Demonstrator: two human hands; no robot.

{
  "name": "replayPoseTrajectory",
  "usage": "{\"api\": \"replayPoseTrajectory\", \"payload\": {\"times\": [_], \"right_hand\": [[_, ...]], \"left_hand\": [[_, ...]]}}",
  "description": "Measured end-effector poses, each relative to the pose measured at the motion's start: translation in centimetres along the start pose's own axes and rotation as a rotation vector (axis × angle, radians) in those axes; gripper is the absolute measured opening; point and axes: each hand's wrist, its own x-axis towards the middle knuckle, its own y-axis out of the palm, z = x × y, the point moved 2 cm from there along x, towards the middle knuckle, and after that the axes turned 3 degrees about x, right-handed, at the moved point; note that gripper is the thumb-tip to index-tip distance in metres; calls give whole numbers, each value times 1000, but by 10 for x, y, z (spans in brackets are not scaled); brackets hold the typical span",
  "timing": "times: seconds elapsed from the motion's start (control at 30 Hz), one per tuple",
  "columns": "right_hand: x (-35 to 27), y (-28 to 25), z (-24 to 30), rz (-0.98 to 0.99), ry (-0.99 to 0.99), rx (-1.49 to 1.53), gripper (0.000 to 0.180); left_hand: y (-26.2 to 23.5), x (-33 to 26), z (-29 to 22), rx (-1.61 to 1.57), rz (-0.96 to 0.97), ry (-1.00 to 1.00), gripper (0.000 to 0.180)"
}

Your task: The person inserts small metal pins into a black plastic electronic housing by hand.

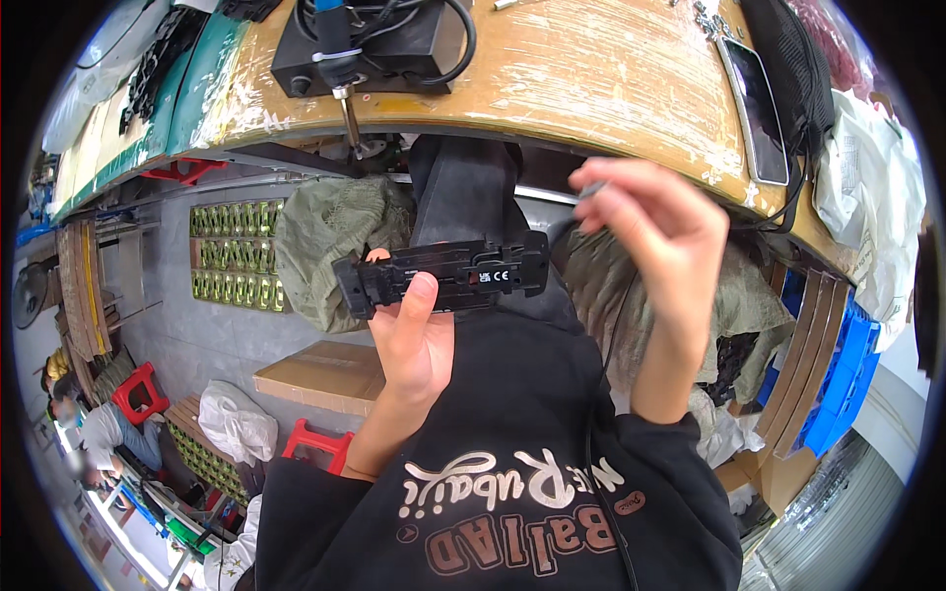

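Note:
My left hand (414, 345) grips a long black plastic part (448, 280) from below, with the thumb pressed on its upper face. Small white marks show near the part's right end, and both ends are wider than its middle. It is held over my lap, short of the bench edge. My right hand (655, 222) is raised to the right of the part and apart from it. Between its thumb and fingertips sits a small grey piece (591, 189), blurred and too small to name.
On the worn wooden workbench (591, 74) are a black box (419, 59) with coiled cables, small metal pieces (708, 20) and a phone (757, 110). A driver-like tool (345, 94) hangs over the edge. A cardboard box (320, 376) and green parts (236, 251) lie at left.

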Motion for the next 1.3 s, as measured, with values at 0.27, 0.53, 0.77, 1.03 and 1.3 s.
{"api": "replayPoseTrajectory", "payload": {"times": [0.27,0.53,0.77,1.03,1.3], "right_hand": [[-28,13,-21,6,13,231,19],[-28,9,-30,-16,-92,155,17],[-29,11,-35,-65,-29,375,16],[-34,11,-37,-103,-19,282,15],[-34,1,-32,-21,52,293,13]], "left_hand": [[22,2,0,256,69,176,37],[25,3,2,399,60,217,31],[25,4,5,418,85,219,27],[22,-2,8,467,118,287,29],[13,-1,7,304,226,307,35]]}}
